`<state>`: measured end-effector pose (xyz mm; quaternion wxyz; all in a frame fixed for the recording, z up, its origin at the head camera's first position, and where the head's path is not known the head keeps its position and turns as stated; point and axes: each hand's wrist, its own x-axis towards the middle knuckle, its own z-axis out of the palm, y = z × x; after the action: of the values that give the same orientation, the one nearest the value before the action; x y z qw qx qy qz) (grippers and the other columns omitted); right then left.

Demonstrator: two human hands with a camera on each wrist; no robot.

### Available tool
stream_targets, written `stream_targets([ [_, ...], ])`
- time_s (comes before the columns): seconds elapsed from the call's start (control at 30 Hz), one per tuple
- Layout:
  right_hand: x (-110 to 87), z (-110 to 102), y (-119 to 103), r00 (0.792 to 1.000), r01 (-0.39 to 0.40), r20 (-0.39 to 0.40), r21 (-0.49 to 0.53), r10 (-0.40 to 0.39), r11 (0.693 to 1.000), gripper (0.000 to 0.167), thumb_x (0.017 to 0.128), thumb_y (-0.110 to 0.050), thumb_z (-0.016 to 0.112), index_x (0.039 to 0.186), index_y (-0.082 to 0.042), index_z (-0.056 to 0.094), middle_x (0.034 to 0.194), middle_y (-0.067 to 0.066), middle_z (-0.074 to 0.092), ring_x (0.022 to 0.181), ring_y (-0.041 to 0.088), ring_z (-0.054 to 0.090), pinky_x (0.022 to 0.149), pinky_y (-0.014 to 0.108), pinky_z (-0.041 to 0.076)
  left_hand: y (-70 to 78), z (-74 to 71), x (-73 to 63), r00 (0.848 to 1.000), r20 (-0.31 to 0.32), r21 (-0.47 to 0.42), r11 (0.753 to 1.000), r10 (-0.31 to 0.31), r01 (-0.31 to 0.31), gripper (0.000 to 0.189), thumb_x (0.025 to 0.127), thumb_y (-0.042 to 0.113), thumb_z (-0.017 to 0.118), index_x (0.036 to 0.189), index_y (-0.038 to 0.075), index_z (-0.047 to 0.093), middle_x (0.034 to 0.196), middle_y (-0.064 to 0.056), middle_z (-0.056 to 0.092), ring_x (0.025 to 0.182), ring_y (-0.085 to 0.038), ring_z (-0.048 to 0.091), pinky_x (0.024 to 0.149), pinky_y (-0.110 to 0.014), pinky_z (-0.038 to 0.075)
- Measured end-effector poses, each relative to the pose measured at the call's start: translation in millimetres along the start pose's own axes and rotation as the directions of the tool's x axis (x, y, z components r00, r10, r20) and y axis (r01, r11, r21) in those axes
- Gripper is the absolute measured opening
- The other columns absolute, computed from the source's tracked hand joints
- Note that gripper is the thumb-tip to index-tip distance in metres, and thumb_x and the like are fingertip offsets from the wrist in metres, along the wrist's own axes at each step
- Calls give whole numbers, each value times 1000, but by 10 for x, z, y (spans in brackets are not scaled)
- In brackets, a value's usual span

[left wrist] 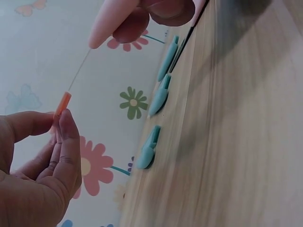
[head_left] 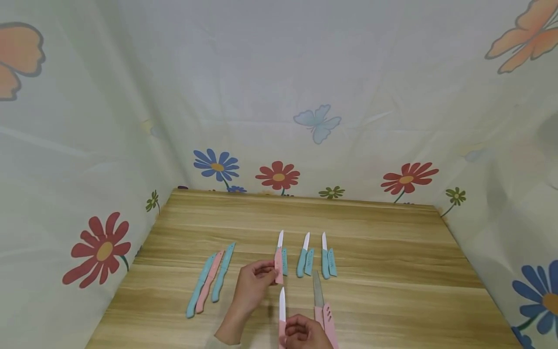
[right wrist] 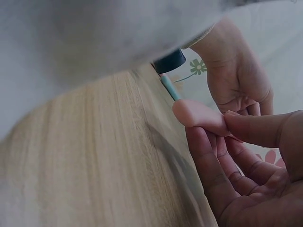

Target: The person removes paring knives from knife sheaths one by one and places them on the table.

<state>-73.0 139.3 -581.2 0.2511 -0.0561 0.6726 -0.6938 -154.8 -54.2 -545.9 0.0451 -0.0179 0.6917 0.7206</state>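
The left hand [head_left: 253, 284] pinches a pink sheath [left wrist: 64, 101] in its grip; nearer, the right hand [head_left: 306, 332] holds a pink-handled knife [head_left: 282, 308] pointing far.

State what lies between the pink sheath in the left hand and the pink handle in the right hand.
The bare white blade, pointing from the pink handle towards the pink sheath; it shows in the head view.
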Motion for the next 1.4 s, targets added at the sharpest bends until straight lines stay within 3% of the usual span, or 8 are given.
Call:
stream_targets([
  [0.63, 8, 9, 14, 1000, 4, -5, -7, -4, 1000, 51, 84, -6, 73, 118, 26, 51, 91, 0, 67, 82, 3, 66, 74, 15, 55, -24, -19, -7, 1000, 6, -2, 1000, 6, -6, 26, 95, 3, 71, 119, -7, 70, 102, -16, 73, 88, -18, 72, 77, -28, 65],
  [0.73, -8, 9, 3, 1000, -22, -21, -3, 22, 1000, 44, 85, -5, 73, 115, 22, 56, 91, 0, 68, 82, 6, 67, 73, 17, 55, -18, -29, -18, 1000, 10, 5, 1000, 11, -11, 26, 95, 3, 71, 119, -7, 70, 102, -17, 73, 87, -18, 72, 76, -29, 65],
  [0.9, -42, -7, -27, 994, -77, -74, -3, 76, 997, 33, 87, -4, 74, 113, 12, 64, 90, 1, 69, 81, 11, 67, 71, 21, 57, -2, -45, -45, 1000, 17, 4, 1000, 3, -3, 26, 95, 3, 71, 119, -7, 70, 103, -17, 72, 88, -19, 72, 77, -29, 65],
  [1.23, -130, -101, -158, 963, -83, -257, 22, 86, 996, 43, 89, 0, 75, 125, 18, 60, 94, 5, 69, 82, 13, 71, 70, 34, 65, -22, -45, -180, 996, 85, 60, 998, -24, 19, 29, 93, 5, 73, 117, -10, 69, 99, -16, 73, 81, -16, 73, 73, -28, 65],
  [1.4, -150, -109, -212, 938, -86, -338, 7, 83, 996, 46, 90, 1, 74, 130, 18, 59, 97, 8, 71, 83, 14, 71, 70, 33, 65, -74, -15, -261, 992, 115, 183, 983, -49, 27, 26, 91, 8, 75, 114, -4, 73, 93, -9, 73, 79, -15, 71, 67, -25, 62],
])
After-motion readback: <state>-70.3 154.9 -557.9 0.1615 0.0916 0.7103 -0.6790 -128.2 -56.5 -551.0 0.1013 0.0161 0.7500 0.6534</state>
